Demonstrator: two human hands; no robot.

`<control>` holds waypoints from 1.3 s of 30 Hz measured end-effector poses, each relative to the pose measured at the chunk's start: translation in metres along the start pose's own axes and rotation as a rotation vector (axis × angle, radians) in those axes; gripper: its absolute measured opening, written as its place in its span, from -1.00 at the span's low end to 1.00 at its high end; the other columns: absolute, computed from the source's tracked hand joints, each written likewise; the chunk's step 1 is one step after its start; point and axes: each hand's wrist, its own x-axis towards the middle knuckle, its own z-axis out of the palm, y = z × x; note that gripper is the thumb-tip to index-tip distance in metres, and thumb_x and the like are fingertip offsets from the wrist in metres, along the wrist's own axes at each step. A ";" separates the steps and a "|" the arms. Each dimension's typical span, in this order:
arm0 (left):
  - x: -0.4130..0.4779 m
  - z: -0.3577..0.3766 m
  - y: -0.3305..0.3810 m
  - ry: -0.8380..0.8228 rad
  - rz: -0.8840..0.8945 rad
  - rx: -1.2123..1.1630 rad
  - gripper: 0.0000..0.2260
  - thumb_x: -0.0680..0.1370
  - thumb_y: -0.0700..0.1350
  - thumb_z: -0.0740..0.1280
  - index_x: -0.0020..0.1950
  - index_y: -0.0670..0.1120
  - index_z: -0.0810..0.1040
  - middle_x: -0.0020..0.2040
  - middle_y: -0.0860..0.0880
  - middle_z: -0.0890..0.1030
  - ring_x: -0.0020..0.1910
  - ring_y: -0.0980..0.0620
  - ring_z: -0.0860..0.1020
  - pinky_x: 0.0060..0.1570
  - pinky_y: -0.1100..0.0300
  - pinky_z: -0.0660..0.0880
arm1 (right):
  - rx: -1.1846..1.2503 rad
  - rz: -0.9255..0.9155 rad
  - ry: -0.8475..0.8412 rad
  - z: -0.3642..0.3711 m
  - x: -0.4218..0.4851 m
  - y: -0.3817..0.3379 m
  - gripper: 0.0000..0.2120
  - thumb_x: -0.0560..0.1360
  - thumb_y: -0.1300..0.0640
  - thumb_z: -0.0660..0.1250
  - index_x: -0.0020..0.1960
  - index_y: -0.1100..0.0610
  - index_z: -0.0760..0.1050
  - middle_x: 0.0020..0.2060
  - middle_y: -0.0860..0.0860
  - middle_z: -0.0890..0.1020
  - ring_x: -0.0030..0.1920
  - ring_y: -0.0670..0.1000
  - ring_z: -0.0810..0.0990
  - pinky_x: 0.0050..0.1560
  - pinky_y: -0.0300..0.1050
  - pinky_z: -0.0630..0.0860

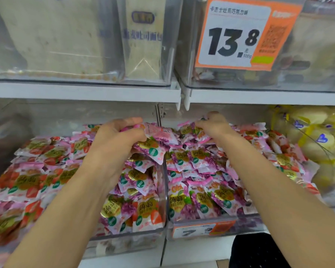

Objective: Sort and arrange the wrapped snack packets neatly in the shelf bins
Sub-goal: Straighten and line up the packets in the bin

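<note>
Two clear shelf bins side by side hold heaps of pink and purple wrapped snack packets. The left bin (pixel 159 232) mixes strawberry and grape packets (pixel 135 206). The right bin (pixel 246 224) holds mostly grape packets (pixel 207 198), with strawberry ones at its far right. My left hand (pixel 116 140) reaches to the back of the left heap, fingers curled round a bunch of pink packets (pixel 159 133). My right hand (pixel 214 124) is at the back of the right heap, fingers bent down and gripping packets there.
A white shelf (pixel 85 91) hangs low just above both hands, carrying clear bins of bread and an orange 13.8 price tag (pixel 238 33). Yellow wrapped snacks (pixel 313 138) fill the bin on the right. An orange price label (pixel 203 230) fronts the right bin.
</note>
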 end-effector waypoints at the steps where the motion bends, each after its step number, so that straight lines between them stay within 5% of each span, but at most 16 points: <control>1: 0.001 0.000 0.000 0.001 -0.002 0.013 -0.71 0.43 -0.36 0.32 -0.01 0.00 0.60 -0.09 -0.08 0.55 -0.24 0.04 0.45 -0.11 0.14 0.39 | -0.028 -0.014 0.031 -0.003 0.001 0.003 -0.57 0.56 0.19 0.24 0.37 0.34 0.31 0.31 0.22 0.44 0.24 0.17 0.47 0.19 -0.04 0.41; 5: 0.001 0.002 0.001 -0.009 0.004 0.017 -0.71 0.43 -0.38 0.31 -0.03 -0.01 0.60 -0.24 -0.02 0.52 -0.32 0.08 0.46 -0.19 0.22 0.40 | -0.081 -0.065 0.123 -0.012 0.005 0.009 -0.85 0.53 0.20 0.25 -0.16 0.28 0.43 -0.20 0.18 0.53 -0.05 0.22 0.51 -0.21 -0.08 0.42; 8: 0.000 0.005 0.002 -0.005 -0.004 0.008 -0.73 0.45 -0.38 0.31 -0.05 -0.03 0.60 -0.25 -0.03 0.53 -0.35 0.07 0.47 -0.25 0.24 0.42 | -0.130 -0.076 0.140 -0.014 0.006 0.006 -0.66 0.52 0.21 0.24 -0.36 0.14 0.16 -0.41 0.03 0.32 -0.22 0.10 0.37 -0.39 -0.12 0.25; 11: 0.001 0.008 0.002 -0.022 -0.005 0.010 -0.74 0.44 -0.38 0.32 -0.06 -0.03 0.60 -0.22 -0.06 0.53 -0.31 0.03 0.47 -0.15 0.18 0.45 | -0.222 -0.070 0.086 -0.016 0.006 0.008 -0.76 0.52 0.20 0.23 -0.29 0.18 0.28 -0.34 0.06 0.39 -0.21 0.08 0.40 -0.41 -0.16 0.28; 13: 0.000 0.010 0.002 -0.030 -0.002 0.021 -0.72 0.43 -0.39 0.30 -0.05 -0.03 0.61 -0.25 -0.04 0.52 -0.29 0.04 0.45 -0.10 0.16 0.43 | -0.246 -0.069 0.011 -0.016 0.005 0.010 -0.89 0.52 0.18 0.26 -0.08 0.23 0.43 -0.15 0.09 0.46 -0.12 0.06 0.45 -0.35 -0.15 0.33; 17: -0.002 0.012 0.003 -0.032 0.010 0.054 -0.67 0.42 -0.40 0.27 0.01 -0.03 0.62 -0.26 0.01 0.49 -0.27 0.09 0.42 -0.10 0.23 0.40 | -0.194 -0.025 -0.088 -0.023 -0.001 0.011 -0.69 0.51 0.16 0.31 0.17 0.33 0.46 -0.04 0.12 0.48 -0.15 0.05 0.53 -0.27 -0.11 0.48; 19: -0.003 0.012 0.003 -0.032 0.003 0.039 -0.67 0.42 -0.41 0.26 0.02 -0.04 0.62 -0.28 0.03 0.50 -0.30 0.11 0.43 -0.16 0.25 0.39 | -0.111 0.027 -0.091 -0.031 -0.003 0.011 -0.70 0.50 0.19 0.34 0.16 0.32 0.46 -0.05 0.13 0.50 -0.24 0.00 0.49 -0.37 -0.17 0.46; 23: -0.003 0.012 0.002 -0.045 -0.015 -0.002 -0.71 0.44 -0.41 0.28 -0.05 -0.05 0.61 -0.31 -0.03 0.53 -0.38 0.08 0.46 -0.28 0.26 0.46 | -0.078 0.030 -0.072 -0.040 -0.006 0.017 -0.78 0.50 0.20 0.34 0.10 0.28 0.49 -0.07 0.11 0.49 -0.11 0.05 0.46 -0.13 -0.09 0.46; 26: -0.002 0.013 0.000 -0.036 0.003 0.031 -0.76 0.45 -0.37 0.32 -0.07 -0.04 0.61 -0.25 -0.05 0.54 -0.36 0.07 0.48 -0.38 0.32 0.50 | -0.122 -0.019 -0.077 -0.036 -0.010 0.020 -0.87 0.51 0.19 0.33 -0.16 0.23 0.43 -0.34 0.06 0.40 -0.35 -0.01 0.39 -0.41 -0.17 0.30; 30: -0.004 0.016 -0.002 -0.032 0.051 0.055 -0.88 0.45 -0.27 0.41 -0.08 -0.09 0.62 -0.27 -0.04 0.59 -0.41 0.13 0.51 -0.34 0.33 0.56 | -0.099 -0.090 0.248 -0.035 -0.010 0.028 -0.81 0.52 0.21 0.29 0.03 0.33 0.53 -0.15 0.21 0.53 -0.12 0.14 0.52 -0.20 -0.13 0.35; 33: -0.005 0.017 -0.004 -0.034 0.107 0.097 -0.97 0.44 -0.18 0.44 -0.17 -0.08 0.61 -0.28 -0.02 0.57 -0.41 0.18 0.50 -0.34 0.34 0.56 | -0.014 -0.129 0.498 -0.037 -0.007 0.035 -0.91 0.56 0.22 0.20 -0.08 0.24 0.43 -0.18 0.16 0.44 -0.13 0.11 0.43 -0.16 -0.19 0.25; 39: -0.006 0.021 -0.004 -0.043 0.162 0.134 -0.92 0.47 -0.17 0.41 -0.24 -0.08 0.58 -0.33 0.01 0.54 -0.47 0.24 0.47 -0.37 0.37 0.52 | 0.149 0.040 0.454 -0.019 0.010 0.034 -0.83 0.55 0.22 0.20 -0.22 0.20 0.36 -0.20 0.11 0.42 -0.11 0.05 0.40 -0.10 -0.17 0.33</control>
